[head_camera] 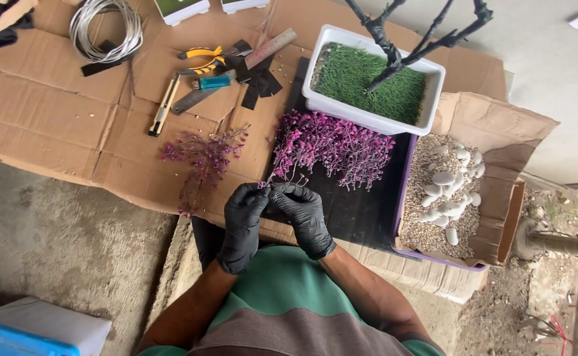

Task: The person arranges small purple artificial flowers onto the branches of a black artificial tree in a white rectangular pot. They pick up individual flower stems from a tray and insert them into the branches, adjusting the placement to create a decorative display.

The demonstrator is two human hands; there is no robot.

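A thin purple sprig point(282, 177) is pinched between the fingertips of both gloved hands, just above the near edge of the cardboard point(51, 112). The left hand point(243, 224) and the right hand point(305, 217) are brought together at the sprig's bare stem end, the fingers curled shut around it; neither hand is clearly nearer. From the fingers the sprig's long axis runs away from the person, up and slightly right, so that its flowered tip is laid against the purple pile point(335, 148) on the dark tray point(361, 211). A second, looser purple branch point(200, 161) is left on the cardboard, to the left of the hands and apart from them. Beyond the pile a white planter point(368, 118) with green turf and a black wrapped tree is seen. Pebbles point(444, 191) are held in a box to the right. Pliers point(200, 60) and a wire coil point(107, 29) are set well away.
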